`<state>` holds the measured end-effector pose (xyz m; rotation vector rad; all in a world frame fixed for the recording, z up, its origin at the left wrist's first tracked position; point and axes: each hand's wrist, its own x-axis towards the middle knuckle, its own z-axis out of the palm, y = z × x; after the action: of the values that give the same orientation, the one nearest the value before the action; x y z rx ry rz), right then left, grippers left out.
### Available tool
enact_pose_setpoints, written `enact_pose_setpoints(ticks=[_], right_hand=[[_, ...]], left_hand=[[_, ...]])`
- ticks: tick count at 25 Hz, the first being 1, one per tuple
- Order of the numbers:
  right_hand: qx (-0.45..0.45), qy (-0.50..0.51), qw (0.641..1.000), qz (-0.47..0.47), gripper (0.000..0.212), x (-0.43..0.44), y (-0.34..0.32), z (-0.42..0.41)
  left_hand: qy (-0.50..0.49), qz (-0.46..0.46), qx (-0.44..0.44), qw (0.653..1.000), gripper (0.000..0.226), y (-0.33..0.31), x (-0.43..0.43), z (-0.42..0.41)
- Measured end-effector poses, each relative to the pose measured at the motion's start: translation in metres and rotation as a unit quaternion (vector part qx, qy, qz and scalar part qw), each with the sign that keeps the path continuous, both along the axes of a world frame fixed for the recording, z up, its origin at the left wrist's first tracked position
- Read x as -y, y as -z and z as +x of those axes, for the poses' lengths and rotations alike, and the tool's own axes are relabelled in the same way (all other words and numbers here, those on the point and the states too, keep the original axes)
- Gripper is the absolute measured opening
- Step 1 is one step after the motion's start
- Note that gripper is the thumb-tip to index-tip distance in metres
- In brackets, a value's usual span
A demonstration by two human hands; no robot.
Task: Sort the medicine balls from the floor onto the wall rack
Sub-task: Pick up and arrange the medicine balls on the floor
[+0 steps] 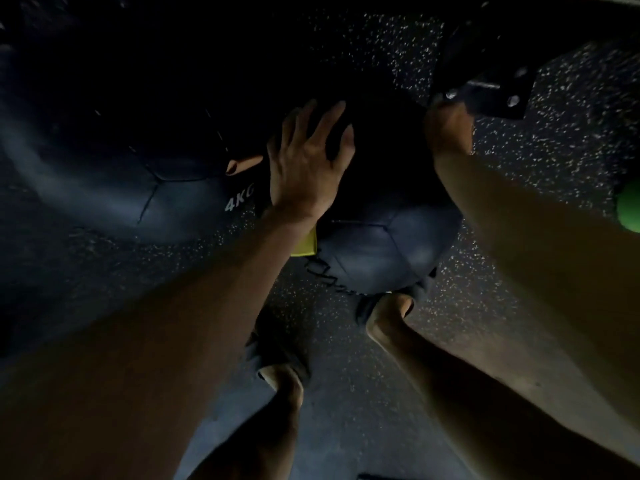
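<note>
The medicine ball [381, 251] sat low between both grips, just above the floor [554, 140]. The left grip [308, 161] lay spread flat on it. The right grip [450, 129] hid its fingers, so I cannot tell its state. Squeezing evenly from opposite sides would steady the lift. Left of the left grip, another ball [121, 188] read "4K", the rest covered.

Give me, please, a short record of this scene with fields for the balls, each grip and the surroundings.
centre ball: dark medicine ball, yellow patch on its left
left grip: fingers spread flat on its left side
right grip: on its right side, fingers hidden
other ball: 4KG ball, to the left
floor: dark, speckled
right edge: green object, cut off
</note>
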<state>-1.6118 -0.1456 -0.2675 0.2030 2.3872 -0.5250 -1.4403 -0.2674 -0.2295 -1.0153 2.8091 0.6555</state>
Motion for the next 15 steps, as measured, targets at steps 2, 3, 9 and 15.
enact_pose_setpoints(ticks=[2, 3, 9, 15], right_hand=[[-0.028, -0.011, 0.999, -0.042, 0.049, 0.005, -0.011, -0.004], [-0.045, -0.016, 0.997, -0.062, 0.048, 0.005, -0.02, -0.003], [-0.223, -0.163, 0.956, -0.096, 0.057, -0.033, -0.068, 0.077], [-0.176, -0.202, 0.963, 0.003, 0.063, -0.035, -0.101, 0.111]], left_hand=[[-0.011, 0.01, 0.012, 1.0, 0.061, 0.003, 0.014, -0.009], [-0.014, 0.009, 0.012, 1.0, 0.063, 0.004, 0.018, -0.013], [-0.08, 0.068, 0.093, 0.99, 0.059, 0.01, 0.051, -0.073], [-0.045, 0.078, 0.017, 0.996, 0.053, -0.037, 0.027, 0.01]])
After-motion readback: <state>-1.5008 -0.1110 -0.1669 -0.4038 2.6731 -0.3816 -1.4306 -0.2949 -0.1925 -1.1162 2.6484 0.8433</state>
